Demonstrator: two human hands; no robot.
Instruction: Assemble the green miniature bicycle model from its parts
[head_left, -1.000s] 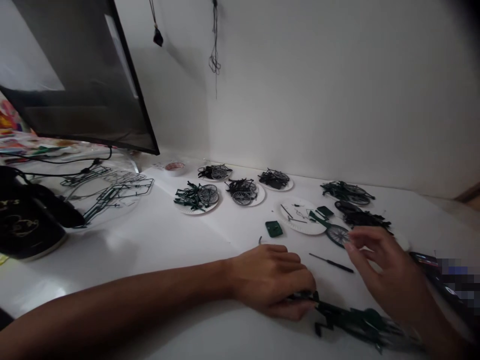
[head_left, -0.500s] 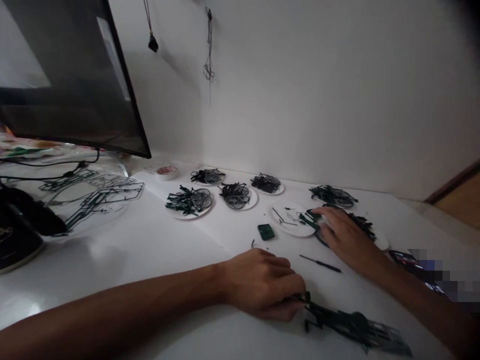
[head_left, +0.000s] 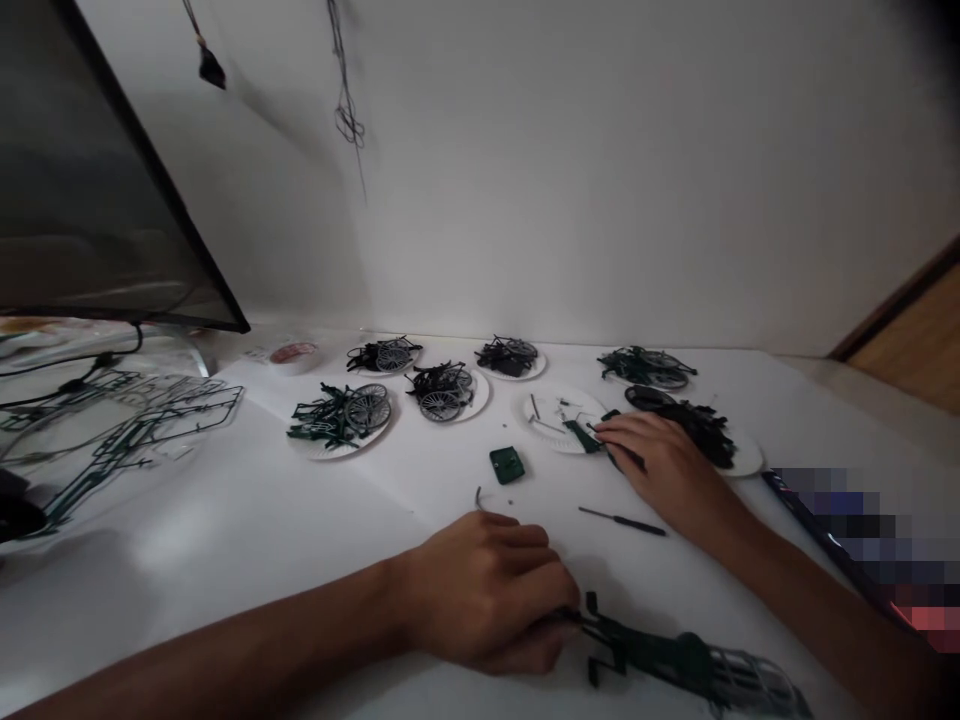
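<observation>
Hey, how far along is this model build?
Done: parts sit on paper plates with spoked wheels. In hand: the left hand grips a dark green assembly; the right hand is at a green piece. Remaining: the plated piles and sprue frames.

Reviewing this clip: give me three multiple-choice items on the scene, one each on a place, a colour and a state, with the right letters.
1. Where does the slim black metal-tipped tool lie?
A. On the white work surface, near the right hand
B. In the left hand's grip
C. On the black cable

2. What colour is the small flat square plastic piece?
A. Red
B. Dark green
C. White

3. What is the left hand doing?
A. Lying open and empty
B. Closing on the end of a dark green plastic model frame
C. Resting on a plate

Answers:
1. A, the tool lies alone on the surface.
2. B, the piece shows dark green.
3. B, the curled fingers meet the frame's end.
</observation>
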